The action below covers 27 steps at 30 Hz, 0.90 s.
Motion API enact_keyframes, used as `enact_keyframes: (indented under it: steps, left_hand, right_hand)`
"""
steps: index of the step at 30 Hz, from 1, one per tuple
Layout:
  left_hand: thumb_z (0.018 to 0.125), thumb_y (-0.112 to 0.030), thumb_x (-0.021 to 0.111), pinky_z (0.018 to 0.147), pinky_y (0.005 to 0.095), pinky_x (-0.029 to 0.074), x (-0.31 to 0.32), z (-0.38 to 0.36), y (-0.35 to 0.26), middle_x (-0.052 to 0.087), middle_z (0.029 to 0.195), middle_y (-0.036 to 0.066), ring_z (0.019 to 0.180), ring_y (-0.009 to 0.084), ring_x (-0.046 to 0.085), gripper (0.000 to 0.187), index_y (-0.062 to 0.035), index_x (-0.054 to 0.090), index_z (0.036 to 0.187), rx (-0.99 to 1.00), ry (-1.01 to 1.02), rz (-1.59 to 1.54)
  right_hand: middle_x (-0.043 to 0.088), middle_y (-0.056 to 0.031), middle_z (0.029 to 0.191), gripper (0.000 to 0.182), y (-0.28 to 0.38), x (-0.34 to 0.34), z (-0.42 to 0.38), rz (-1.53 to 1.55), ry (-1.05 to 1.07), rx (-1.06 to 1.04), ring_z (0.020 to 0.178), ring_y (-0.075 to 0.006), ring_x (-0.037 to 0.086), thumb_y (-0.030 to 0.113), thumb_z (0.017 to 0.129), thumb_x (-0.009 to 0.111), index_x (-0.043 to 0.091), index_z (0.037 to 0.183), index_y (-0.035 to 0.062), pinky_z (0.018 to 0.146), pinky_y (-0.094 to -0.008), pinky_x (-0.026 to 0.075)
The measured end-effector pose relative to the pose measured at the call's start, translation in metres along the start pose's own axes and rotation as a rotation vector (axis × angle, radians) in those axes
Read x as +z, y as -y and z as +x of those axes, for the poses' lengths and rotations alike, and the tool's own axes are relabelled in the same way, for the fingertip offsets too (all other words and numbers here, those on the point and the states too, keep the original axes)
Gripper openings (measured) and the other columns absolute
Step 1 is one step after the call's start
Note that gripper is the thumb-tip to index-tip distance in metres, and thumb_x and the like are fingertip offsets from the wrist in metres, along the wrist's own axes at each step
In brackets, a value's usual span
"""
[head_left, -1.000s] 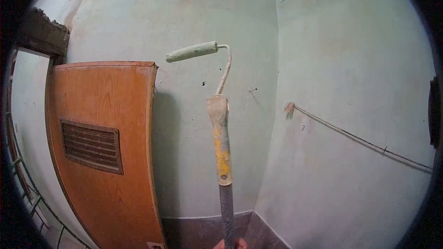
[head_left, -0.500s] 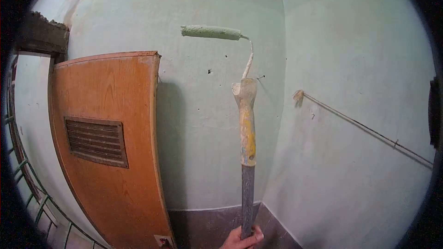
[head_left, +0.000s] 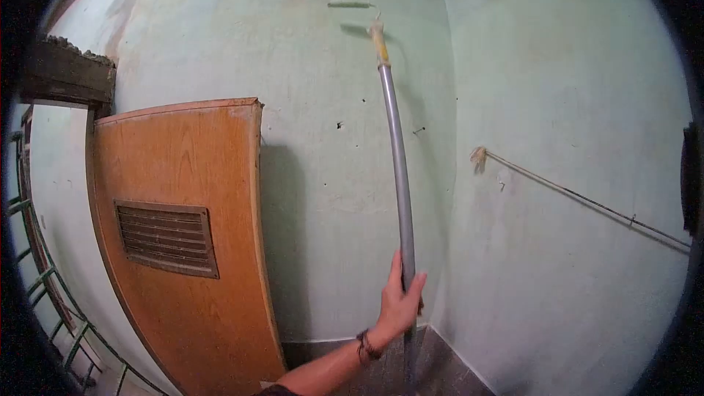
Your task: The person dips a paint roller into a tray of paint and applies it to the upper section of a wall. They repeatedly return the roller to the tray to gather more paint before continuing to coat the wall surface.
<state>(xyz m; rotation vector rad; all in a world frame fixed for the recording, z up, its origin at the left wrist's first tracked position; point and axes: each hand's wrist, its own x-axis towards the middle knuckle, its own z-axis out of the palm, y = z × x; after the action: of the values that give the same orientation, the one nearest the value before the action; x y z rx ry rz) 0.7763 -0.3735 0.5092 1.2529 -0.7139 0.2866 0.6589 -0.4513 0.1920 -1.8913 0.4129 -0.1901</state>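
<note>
My left hand (head_left: 400, 308) is closed around the grey pole (head_left: 398, 158) of a paint roller, with the thumb along the pole's right side. A dark bracelet circles the wrist. The pole rises nearly upright to a worn yellow handle (head_left: 380, 50) at its top end. Above that, the roller sleeve (head_left: 350, 4), coated in pale green, lies level high before the green wall (head_left: 293, 66), its shadow just below it. The lower end of the pole runs out of the bottom of the view. My right hand is out of sight.
An orange wooden door (head_left: 180, 154) with a brown vent (head_left: 167, 238) stands open at left, beside a green metal grille (head_left: 55, 279). A nail (head_left: 419, 130) sticks out of the wall. Along the right wall runs a cord (head_left: 565, 189) with a frayed knot (head_left: 479, 155).
The roller has gone up and away from me, nearer the wall. More of the pole now shows, and my left hand has risen, bringing the wrist and forearm into view.
</note>
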Motion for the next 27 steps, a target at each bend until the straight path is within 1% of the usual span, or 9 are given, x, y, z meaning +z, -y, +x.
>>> enact_keyframes:
  steps: [1, 8, 10, 14, 16, 19, 21, 22, 27]
  left_hand:
    - [0.091, -0.025, 0.055, 0.042, 0.0269, 0.042, 0.001, 0.015, -0.011, 0.048, 0.065, 0.002, 0.047, 0.0093, 0.046, 0.07, -0.0063, 0.014, 0.144, 0.011, 0.004, -0.029]
    - [0.093, -0.024, 0.048, 0.046, 0.0295, 0.045, 0.005, 0.048, -0.028, 0.052, 0.069, 0.006, 0.049, 0.0118, 0.049, 0.062, -0.0059, 0.017, 0.144, 0.009, -0.009, 0.056]
    - [0.093, -0.018, 0.047, 0.039, 0.0272, 0.041, 0.01, 0.067, -0.016, 0.046, 0.064, 0.002, 0.044, 0.0088, 0.044, 0.062, -0.0077, 0.015, 0.144, 0.322, -0.046, 0.108]
    - [0.091, -0.017, 0.047, 0.052, 0.0321, 0.044, 0.037, 0.142, -0.076, 0.051, 0.072, 0.008, 0.055, 0.0181, 0.053, 0.06, -0.0038, 0.019, 0.142, 0.497, -0.081, 0.088]
    - [0.091, -0.018, 0.046, 0.064, 0.0391, 0.046, 0.049, 0.18, -0.118, 0.056, 0.086, 0.017, 0.069, 0.0303, 0.057, 0.057, -0.0026, 0.022, 0.14, 0.53, -0.128, 0.209]
    - [0.091, -0.019, 0.047, 0.085, 0.0428, 0.043, 0.059, 0.211, -0.173, 0.047, 0.121, 0.027, 0.104, 0.0402, 0.051, 0.055, -0.0032, 0.027, 0.139, 0.423, -0.153, 0.374]
    - [0.09, -0.027, 0.047, 0.101, 0.0483, 0.033, 0.063, 0.227, -0.181, 0.024, 0.143, 0.025, 0.13, 0.0407, 0.028, 0.055, -0.0059, 0.031, 0.138, 0.88, -0.137, 0.886]
    - [0.09, -0.036, 0.044, 0.105, 0.0583, 0.02, 0.063, 0.221, -0.189, 0.017, 0.148, 0.02, 0.137, 0.0376, 0.015, 0.051, -0.0088, 0.04, 0.133, 0.867, -0.076, 1.123]
    - [0.089, -0.041, 0.041, 0.103, 0.0668, 0.008, 0.057, 0.267, -0.221, 0.02, 0.148, 0.017, 0.137, 0.0381, 0.014, 0.045, -0.0122, 0.048, 0.123, 1.106, -0.117, 1.041]
  right_hand:
    - [0.051, -0.0204, 0.123, 0.062, -0.002, 0.003, 0.01, -0.024, -0.119, -0.235, 0.116, -0.0333, 0.046, 0.044, 0.089, 0.054, 0.038, 0.133, 0.0037, 0.095, -0.0424, 0.037]
    - [0.055, -0.022, 0.098, 0.037, 0.078, -0.034, -0.017, -0.021, -0.221, -0.41, 0.09, -0.0351, 0.054, 0.032, 0.092, 0.048, 0.05, 0.112, 0.0004, 0.077, -0.0407, 0.042]
    - [0.057, -0.0225, 0.089, 0.032, 0.121, -0.049, -0.03, -0.021, -0.245, -0.458, 0.082, -0.0357, 0.056, 0.028, 0.093, 0.046, 0.054, 0.105, -0.0007, 0.07, -0.0401, 0.044]
    - [0.058, -0.0226, 0.079, 0.033, 0.222, -0.082, -0.04, -0.165, -0.449, -0.48, 0.075, -0.0376, 0.058, 0.027, 0.095, 0.042, 0.057, 0.094, -0.0025, 0.064, -0.0423, 0.045]
    - [0.048, -0.0048, 0.054, 0.034, 0.222, -0.108, 0.02, -0.184, -0.469, -0.737, 0.043, -0.0119, 0.048, 0.034, 0.093, 0.049, 0.051, 0.088, 0.001, 0.042, -0.0283, 0.04]
    - [0.051, -0.0129, 0.06, 0.043, 0.304, -0.145, 0.033, -0.067, -0.35, -0.532, 0.053, -0.0236, 0.054, 0.037, 0.095, 0.041, 0.051, 0.077, -0.0003, 0.05, -0.0406, 0.042]
    - [0.047, -0.0086, 0.056, 0.049, 0.358, -0.171, 0.016, -0.044, -0.308, -0.516, 0.044, -0.0202, 0.049, 0.045, 0.096, 0.036, 0.048, 0.075, 0.0018, 0.043, -0.0361, 0.04]
    - [0.045, -0.0061, 0.054, 0.052, 0.385, -0.183, 0.007, -0.035, -0.279, -0.524, 0.04, -0.017, 0.045, 0.049, 0.095, 0.034, 0.047, 0.073, 0.0033, 0.039, -0.0334, 0.038]
    - [0.039, -0.0006, 0.052, 0.055, 0.465, -0.209, -0.003, 0.011, -0.271, -0.494, 0.036, -0.0108, 0.035, 0.058, 0.093, 0.033, 0.041, 0.071, 0.0075, 0.033, -0.0284, 0.033]
